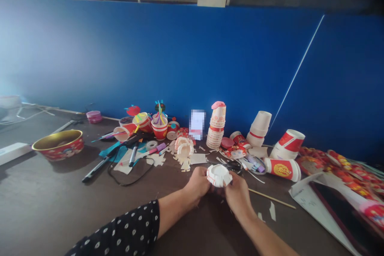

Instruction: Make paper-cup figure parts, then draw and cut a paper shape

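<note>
Between my two hands is a white cut paper cup (220, 175) with red marks along its folded rim. My left hand (198, 184) grips it at the left side, and my right hand (237, 192) pinches its right edge. The fingers beneath the cup are partly hidden. Just beyond lies another cut paper cup (184, 150), its side slit into strips that spread on the table. A thin wooden stick (273, 199) lies to the right of my right hand, close to small paper scraps (272, 211).
Stacked paper cups (215, 132) stand against the blue partition (180, 60). A red and gold bowl (58, 148) sits at left, with markers (100, 166) and a black cord (120, 184) nearer. At right are a tipped red cup (282, 169) and a dark tablet (339, 216).
</note>
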`<state>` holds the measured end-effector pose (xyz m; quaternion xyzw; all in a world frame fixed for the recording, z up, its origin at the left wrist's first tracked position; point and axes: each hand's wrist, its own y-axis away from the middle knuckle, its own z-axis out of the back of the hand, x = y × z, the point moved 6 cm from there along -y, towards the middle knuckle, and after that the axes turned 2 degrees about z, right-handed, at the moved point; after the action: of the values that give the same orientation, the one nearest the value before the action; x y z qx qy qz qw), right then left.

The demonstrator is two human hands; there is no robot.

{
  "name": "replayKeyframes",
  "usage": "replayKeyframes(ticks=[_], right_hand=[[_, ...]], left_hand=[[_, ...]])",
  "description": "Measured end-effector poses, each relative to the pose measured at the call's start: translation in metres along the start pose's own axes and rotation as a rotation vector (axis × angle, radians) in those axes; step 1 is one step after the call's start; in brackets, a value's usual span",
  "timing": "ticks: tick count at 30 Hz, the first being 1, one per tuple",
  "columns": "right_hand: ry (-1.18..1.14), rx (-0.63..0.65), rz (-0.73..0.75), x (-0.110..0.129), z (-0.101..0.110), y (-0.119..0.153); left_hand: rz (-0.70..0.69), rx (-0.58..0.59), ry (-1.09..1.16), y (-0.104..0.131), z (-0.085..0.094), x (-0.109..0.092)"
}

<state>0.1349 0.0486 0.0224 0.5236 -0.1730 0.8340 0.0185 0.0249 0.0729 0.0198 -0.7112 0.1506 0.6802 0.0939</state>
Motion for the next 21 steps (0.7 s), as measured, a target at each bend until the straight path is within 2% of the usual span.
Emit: replayKeyframes(ticks=[6, 13, 21], right_hand=[[0.011, 0.0, -0.001, -0.0023, -0.0027, 0.0002], [-0.016, 0.014, -0.023, -0.0011, -0.0024, 0.0009], [-0.042, 0.019, -0.068, -0.008, -0.0045, -0.0006]], left_hand=[[-0.028, -0.049, -0.065, 0.0024, 0.0027, -0.0039], [-0.06, -0.016, -0.085, 0.0024, 0.0013, -0.0029], [-0.069, -0.027, -0.01, 0.0025, 0.0006, -0.0054]])
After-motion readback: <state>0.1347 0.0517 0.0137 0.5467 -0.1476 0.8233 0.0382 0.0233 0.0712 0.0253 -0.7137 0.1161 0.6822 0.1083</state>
